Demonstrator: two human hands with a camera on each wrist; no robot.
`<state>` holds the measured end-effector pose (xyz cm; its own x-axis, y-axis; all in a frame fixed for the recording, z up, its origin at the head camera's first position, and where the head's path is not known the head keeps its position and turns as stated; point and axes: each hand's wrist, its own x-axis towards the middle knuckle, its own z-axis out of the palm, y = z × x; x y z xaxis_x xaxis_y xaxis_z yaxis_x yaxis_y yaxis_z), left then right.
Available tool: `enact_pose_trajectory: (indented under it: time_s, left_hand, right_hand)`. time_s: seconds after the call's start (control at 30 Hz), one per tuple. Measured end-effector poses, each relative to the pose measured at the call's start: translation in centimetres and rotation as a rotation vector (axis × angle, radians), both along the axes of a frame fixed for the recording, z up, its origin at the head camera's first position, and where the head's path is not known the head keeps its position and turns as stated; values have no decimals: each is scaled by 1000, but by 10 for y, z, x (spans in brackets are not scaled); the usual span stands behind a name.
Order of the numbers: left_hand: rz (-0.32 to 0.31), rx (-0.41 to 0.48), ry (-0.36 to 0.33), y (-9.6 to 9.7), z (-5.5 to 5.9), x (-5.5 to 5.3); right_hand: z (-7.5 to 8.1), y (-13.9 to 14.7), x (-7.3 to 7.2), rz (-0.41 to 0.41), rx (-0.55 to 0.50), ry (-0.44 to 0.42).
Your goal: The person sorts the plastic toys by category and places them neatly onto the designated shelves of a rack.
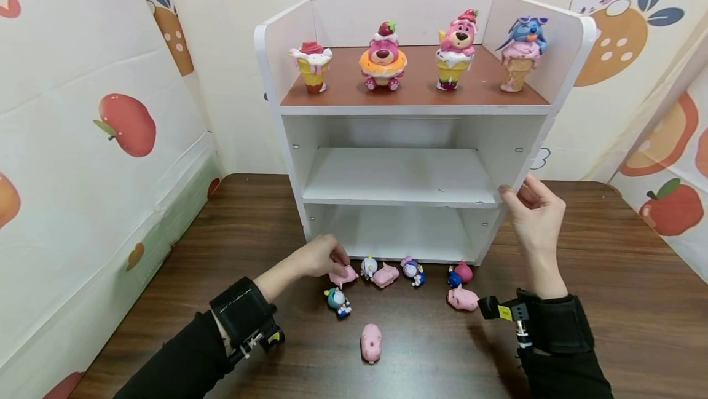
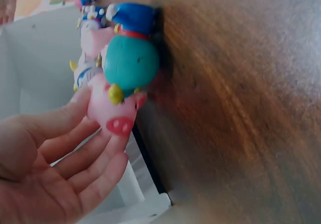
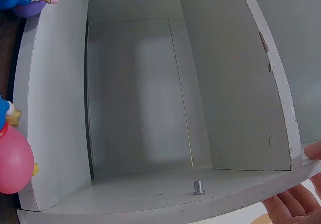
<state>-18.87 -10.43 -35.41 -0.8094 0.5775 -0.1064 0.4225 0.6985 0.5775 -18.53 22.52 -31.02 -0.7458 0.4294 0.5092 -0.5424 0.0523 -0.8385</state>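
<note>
The left hand (image 1: 323, 256) pinches a pig (image 1: 344, 275) between thumb and fingers, just in front of the bottom edge of the shelf (image 1: 415, 110) near its left corner, likely because the toy is too small for a full grasp. The right hand (image 1: 536, 211) is clamped on the shelf's right side edge, probably to steady it. Four figures (image 1: 383, 66) stand along the top board's front edge, presumably spaced so each shows. The left forearm slants in from the left; the right reaches forward, fingers bent.
</note>
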Motion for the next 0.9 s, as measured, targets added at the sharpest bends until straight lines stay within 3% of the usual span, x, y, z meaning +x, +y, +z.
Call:
enact_pose_trajectory:
  time_s: [0.13,0.3,0.47,0.73,0.9]
  left_hand:
    - [43,-17,-65,-4,-1,-3]
    - [83,-62,-15,-4,-3,-4]
    - [79,-80,40,-4,-1,-2]
    - [72,-111,220,1,3,14]
    - [48,-170,346,5,-2,24]
  right_hand:
    - [0,0,0,-3,6,-1]
    - [0,0,0,-12,19,-12]
    - [0,0,1,-15,20,-13]
    - [0,0,1,-6,6,-14]
    - [0,-1,1,-9,13,-18]
